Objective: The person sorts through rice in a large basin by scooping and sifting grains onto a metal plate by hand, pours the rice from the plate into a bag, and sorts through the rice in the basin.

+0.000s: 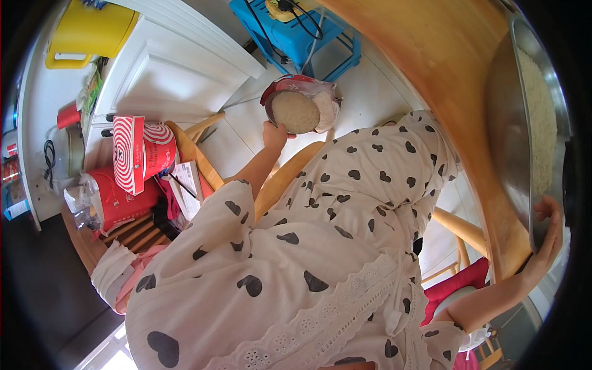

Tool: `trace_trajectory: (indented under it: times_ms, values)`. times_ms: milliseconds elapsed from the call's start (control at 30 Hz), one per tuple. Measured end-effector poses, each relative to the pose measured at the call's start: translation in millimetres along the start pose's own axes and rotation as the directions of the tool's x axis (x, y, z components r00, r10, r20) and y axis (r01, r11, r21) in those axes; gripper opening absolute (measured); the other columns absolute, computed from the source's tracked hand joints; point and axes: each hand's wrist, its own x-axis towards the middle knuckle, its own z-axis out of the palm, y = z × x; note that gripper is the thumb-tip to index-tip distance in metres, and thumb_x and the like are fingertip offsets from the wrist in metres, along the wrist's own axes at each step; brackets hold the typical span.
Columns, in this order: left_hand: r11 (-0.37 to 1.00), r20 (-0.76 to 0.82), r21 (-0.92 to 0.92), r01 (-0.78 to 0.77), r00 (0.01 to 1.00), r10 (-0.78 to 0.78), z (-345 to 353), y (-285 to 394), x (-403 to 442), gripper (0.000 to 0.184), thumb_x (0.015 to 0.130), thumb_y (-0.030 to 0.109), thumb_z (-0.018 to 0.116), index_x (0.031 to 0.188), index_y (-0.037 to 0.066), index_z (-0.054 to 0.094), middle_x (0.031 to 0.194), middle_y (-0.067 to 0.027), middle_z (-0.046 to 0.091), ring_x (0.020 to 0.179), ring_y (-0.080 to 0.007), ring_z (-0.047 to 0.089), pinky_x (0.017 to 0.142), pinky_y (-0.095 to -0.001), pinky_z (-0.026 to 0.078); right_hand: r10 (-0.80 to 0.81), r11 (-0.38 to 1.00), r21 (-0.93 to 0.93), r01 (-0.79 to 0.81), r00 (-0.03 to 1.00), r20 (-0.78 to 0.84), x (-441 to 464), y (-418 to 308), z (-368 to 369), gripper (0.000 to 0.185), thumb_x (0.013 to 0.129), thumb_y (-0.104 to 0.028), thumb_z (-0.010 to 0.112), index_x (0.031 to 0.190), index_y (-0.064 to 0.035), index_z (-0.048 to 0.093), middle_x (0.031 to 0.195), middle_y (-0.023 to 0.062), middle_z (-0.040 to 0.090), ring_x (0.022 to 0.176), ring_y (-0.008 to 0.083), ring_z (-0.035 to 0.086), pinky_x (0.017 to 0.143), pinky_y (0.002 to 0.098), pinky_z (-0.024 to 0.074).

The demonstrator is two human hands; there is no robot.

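My left hand (pixel 275 134) is closed on the rim of a round bowl (pixel 295 113) full of white rice grains, held low near the floor. Right behind the bowl is an open red bag (pixel 308 83), with more rice (pixel 325 112) showing in its mouth. Whether the bowl touches the bag I cannot tell. At the far right, my right hand (pixel 547 231) grips the near rim of a large metal basin (pixel 509 129) on the wooden table. White rice (pixel 536 123) lies inside this basin.
The wooden table (pixel 444 43) curves along the right. A blue plastic stool (pixel 290 37) with cords stands behind the bag. To the left are a white cabinet door (pixel 179 68), a red-and-white bucket (pixel 154 148) and a wooden chair (pixel 194 154). A yellow jug (pixel 92 31) sits upper left.
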Motion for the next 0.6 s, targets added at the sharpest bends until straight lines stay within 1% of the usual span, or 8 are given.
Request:
trace_trajectory:
  times_ms: [33,133,233,333,400,500,600]
  values:
    - [0.999,-0.002,0.037,-0.004,1.000,0.005,-0.8,2.4,0.4,0.047,0.084,0.011,0.049,0.120,-0.017,0.036,0.099,-0.0285,0.063,0.070,-0.0308,0.071,0.063,-0.0317,0.055,-0.009,1.000,-0.002,0.009,1.000,0.000,0.0,0.2,-0.1,0.042,0.100,-0.033,0.040,0.105,0.0022,0.063,0.091,0.0063,0.057,0.089,0.0158,0.045,0.088,0.0285,0.0336]
    - [0.995,-0.043,0.098,-0.031,0.998,0.036,-0.4,12.2,-1.2,0.045,0.081,0.017,0.052,0.112,-0.014,0.042,0.084,-0.0263,0.067,0.067,-0.0303,0.071,0.071,-0.0338,0.053,-0.019,1.000,-0.003,0.019,1.000,-0.003,-0.3,0.2,-0.2,0.042,0.100,-0.033,0.040,0.105,0.0022,0.063,0.092,0.0061,0.057,0.089,0.0156,0.045,0.088,0.0282,0.0336]
    - [0.991,-0.021,0.135,-0.023,0.999,0.026,1.1,5.9,12.2,0.049,0.083,0.015,0.053,0.119,-0.016,0.040,0.097,-0.0261,0.065,0.068,-0.0305,0.071,0.064,-0.0315,0.055,-0.004,1.000,0.005,0.004,1.000,-0.014,-1.3,-0.1,-0.3,0.042,0.100,-0.032,0.039,0.106,0.0030,0.063,0.092,0.0070,0.057,0.089,0.0159,0.046,0.088,0.0285,0.0339]
    - [0.984,-0.063,0.165,-0.061,0.995,0.072,2.1,2.7,16.4,0.041,0.081,0.020,0.053,0.106,-0.012,0.046,0.077,-0.0251,0.068,0.065,-0.0305,0.070,0.072,-0.0345,0.053,0.001,1.000,0.001,-0.001,1.000,-0.017,-2.1,1.5,-0.2,0.043,0.100,-0.030,0.036,0.106,0.0046,0.062,0.094,0.0092,0.057,0.089,0.0171,0.047,0.087,0.0294,0.0345]
    - [0.978,-0.032,0.187,-0.093,0.994,0.101,-2.9,15.9,9.1,0.040,0.081,0.020,0.052,0.105,-0.012,0.047,0.075,-0.0234,0.068,0.064,-0.0314,0.070,0.073,-0.0358,0.054,-0.003,1.000,-0.009,0.002,1.000,-0.024,-2.1,3.7,-0.5,0.043,0.100,-0.030,0.036,0.106,0.0047,0.062,0.094,0.0095,0.057,0.089,0.0170,0.047,0.087,0.0295,0.0345]
    - [0.959,0.026,0.244,-0.144,0.990,0.142,-10.7,39.7,0.2,0.039,0.081,0.019,0.051,0.105,-0.011,0.047,0.074,-0.0223,0.068,0.061,-0.0322,0.069,0.074,-0.0374,0.054,-0.038,0.999,0.019,0.038,0.999,-0.010,-1.5,7.9,-3.0,0.041,0.100,-0.031,0.040,0.105,0.0027,0.063,0.094,0.0059,0.058,0.090,0.0149,0.046,0.089,0.0278,0.0336]
    - [0.930,0.074,0.325,-0.174,0.985,0.159,-13.4,51.0,3.8,0.039,0.080,0.019,0.050,0.106,-0.010,0.047,0.071,-0.0211,0.068,0.060,-0.0330,0.069,0.074,-0.0377,0.054,-0.010,0.999,0.036,0.012,0.999,-0.043,-3.2,4.6,0.5,0.042,0.100,-0.032,0.040,0.105,0.0033,0.063,0.094,0.0058,0.058,0.091,0.0147,0.047,0.090,0.0276,0.0332]
